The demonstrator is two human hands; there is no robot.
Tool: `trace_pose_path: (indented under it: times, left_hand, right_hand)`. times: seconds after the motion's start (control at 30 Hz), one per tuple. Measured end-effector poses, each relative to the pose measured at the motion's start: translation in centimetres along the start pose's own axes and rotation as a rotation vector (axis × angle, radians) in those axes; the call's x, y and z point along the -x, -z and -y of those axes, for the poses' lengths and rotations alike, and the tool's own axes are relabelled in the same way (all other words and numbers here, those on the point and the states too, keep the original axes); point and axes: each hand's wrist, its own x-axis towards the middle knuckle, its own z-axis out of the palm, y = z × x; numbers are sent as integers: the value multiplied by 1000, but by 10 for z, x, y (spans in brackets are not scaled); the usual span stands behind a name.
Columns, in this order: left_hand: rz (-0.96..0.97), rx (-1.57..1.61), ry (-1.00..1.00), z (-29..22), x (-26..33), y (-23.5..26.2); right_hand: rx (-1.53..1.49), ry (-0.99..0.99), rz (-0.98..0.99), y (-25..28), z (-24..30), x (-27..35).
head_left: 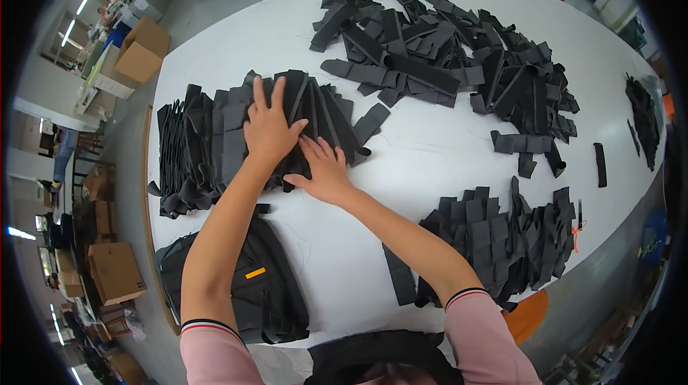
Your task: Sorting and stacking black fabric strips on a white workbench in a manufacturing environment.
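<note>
Here, both my hands lay flat and open on the fanned row of black fabric strips (215,138) left of the frame's centre. My left hand (269,127) pressed down on top of the row, fingers spread wide, gripping nothing. My right hand (324,169) sat just beside it, touching it, palm down at the row's lower right edge, also closed on nothing. A loose heap of black fabric pieces (444,55) filled the upper right of the white table (430,156). Another black stack (502,242) sat lower right, and a folded black garment with an orange tab (251,285) lay lower left.
</note>
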Motion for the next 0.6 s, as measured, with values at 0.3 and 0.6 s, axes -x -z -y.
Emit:
trace_pose_path:
  times: [0.3, 0.6]
  left_hand:
    - [-360, -392, -377, 74, -18, -30]
    - [-459, -111, -485, 56, 34, 70]
  right_hand:
    - [-235, -396, -205, -17, -51, -32]
    - [-222, -355, -120, -38, -45, -49]
